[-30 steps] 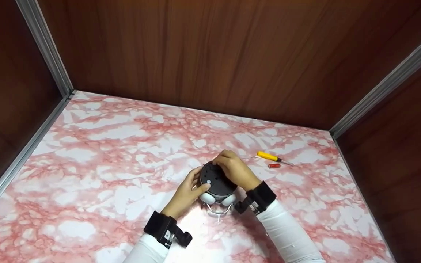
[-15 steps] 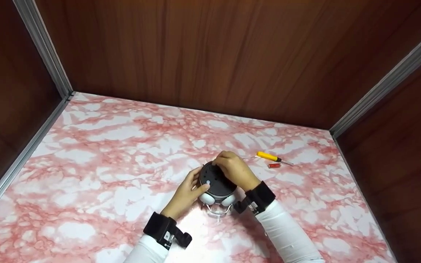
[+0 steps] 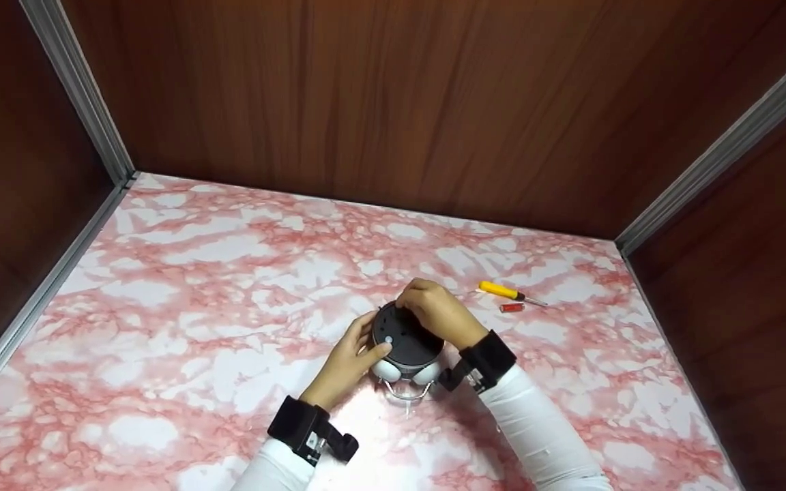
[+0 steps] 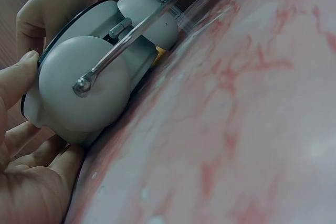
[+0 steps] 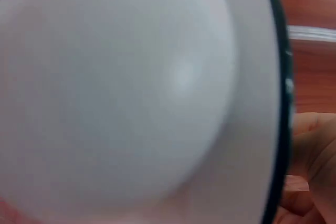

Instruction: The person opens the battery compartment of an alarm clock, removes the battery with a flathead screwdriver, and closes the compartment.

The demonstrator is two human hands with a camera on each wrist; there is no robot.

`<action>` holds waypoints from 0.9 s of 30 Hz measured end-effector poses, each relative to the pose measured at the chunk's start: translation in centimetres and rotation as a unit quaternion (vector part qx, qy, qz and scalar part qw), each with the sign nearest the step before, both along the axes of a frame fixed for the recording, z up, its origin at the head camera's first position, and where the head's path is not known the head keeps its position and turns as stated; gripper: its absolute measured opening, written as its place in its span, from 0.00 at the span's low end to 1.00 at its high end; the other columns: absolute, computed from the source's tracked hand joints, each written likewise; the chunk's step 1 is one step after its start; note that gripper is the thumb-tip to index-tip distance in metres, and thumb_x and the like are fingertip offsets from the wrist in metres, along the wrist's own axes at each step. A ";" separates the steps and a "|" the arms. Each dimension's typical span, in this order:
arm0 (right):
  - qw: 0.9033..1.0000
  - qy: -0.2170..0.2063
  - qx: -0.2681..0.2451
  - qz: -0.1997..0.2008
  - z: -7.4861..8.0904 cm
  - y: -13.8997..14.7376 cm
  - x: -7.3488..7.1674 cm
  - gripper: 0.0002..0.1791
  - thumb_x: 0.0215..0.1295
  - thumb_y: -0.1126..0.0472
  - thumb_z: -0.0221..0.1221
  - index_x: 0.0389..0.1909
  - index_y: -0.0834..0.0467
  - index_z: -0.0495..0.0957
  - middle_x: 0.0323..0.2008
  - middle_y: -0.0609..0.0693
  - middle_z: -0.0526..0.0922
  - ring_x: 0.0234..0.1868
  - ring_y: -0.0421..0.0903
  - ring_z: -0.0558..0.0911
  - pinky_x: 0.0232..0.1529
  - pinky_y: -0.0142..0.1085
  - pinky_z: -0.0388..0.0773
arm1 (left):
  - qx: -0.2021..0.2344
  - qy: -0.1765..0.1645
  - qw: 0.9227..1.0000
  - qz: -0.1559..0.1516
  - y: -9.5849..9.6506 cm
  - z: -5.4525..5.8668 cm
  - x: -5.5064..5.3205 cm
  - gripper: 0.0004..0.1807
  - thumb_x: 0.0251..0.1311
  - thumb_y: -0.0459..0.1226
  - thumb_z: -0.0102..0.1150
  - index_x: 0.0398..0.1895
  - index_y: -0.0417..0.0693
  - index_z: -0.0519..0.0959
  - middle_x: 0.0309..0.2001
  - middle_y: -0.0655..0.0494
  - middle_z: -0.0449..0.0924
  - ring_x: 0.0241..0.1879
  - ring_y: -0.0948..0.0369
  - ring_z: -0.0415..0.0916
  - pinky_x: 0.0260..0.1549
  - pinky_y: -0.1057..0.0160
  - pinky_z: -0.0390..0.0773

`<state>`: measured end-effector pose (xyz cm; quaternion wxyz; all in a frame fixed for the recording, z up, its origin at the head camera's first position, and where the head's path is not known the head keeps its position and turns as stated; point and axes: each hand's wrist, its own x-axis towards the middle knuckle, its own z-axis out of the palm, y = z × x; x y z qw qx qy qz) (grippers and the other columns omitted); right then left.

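Observation:
A twin-bell alarm clock [image 3: 415,351] lies face down, its black back turned up and its two pale bells toward the person. In the left wrist view the bells [image 4: 84,85] and a metal handle [image 4: 128,38] show up close. My left hand [image 3: 346,356] grips the clock's left side, thumb on the black back and fingers round the edge. With curled fingers, my right hand [image 3: 439,314] touches the far part of the back. Its fingertips, and anything between them, are hidden. The right wrist view is mostly filled by one blurred bell [image 5: 115,87].
A yellow-handled screwdriver [image 3: 500,291] lies to the right of the hands on the pink marbled tabletop [image 3: 229,273]. Just nearer than it is a small red cylinder, apparently a battery [image 3: 512,308]. Dark wooden panels [image 3: 366,102] with metal corner rails enclose the back and sides.
The right hand and wrist shift very slightly at the clock's back. The left hand and the clock stay in place.

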<state>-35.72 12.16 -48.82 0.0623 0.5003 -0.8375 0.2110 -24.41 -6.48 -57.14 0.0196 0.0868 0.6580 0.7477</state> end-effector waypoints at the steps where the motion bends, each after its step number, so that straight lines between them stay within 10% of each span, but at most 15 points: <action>1: 1.000 -0.012 0.003 0.003 0.1 0.0 -0.1 0.09 0.67 0.76 0.59 0.37 0.63 0.86 0.37 0.55 0.83 0.41 0.50 0.83 0.45 0.41 0.82 | 0.001 -0.002 1.000 0.000 0.0 0.0 0.0 0.39 0.70 0.40 0.62 0.79 0.42 0.55 0.74 0.39 0.61 0.74 0.46 0.58 0.71 0.50 0.59; 27: 1.000 -0.010 0.023 -0.002 0.6 0.0 0.1 0.08 0.66 0.75 0.62 0.36 0.62 0.88 0.35 0.54 0.84 0.40 0.49 0.84 0.43 0.40 0.82 | 0.007 0.004 1.000 0.002 0.1 0.0 0.0 0.38 0.70 0.39 0.61 0.78 0.41 0.55 0.74 0.38 0.60 0.74 0.44 0.57 0.72 0.48 0.58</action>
